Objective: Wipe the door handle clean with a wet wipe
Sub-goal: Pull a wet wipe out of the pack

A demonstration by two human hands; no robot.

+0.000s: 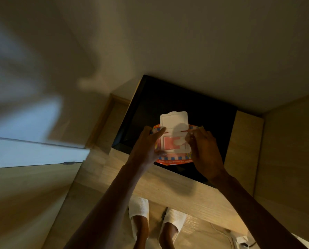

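Observation:
A red and white pack of wet wipes (173, 157) is held over a black panel. Its white plastic lid (174, 119) is flipped up and open. My left hand (146, 148) grips the pack's left side, forefinger resting by the lid hinge. My right hand (204, 151) is at the pack's right side with its fingertips at the opening; whether they pinch a wipe is hidden. No door handle shows clearly; a blurred pale shape (94, 81) hangs at the upper left.
The black panel (204, 108) lies on a wooden ledge (168, 186). A pale door or wall (24, 150) fills the left, with a small metal fitting (70, 163). My feet in white slippers (157, 214) stand on wood flooring below. A white cable (223, 234) lies at the lower right.

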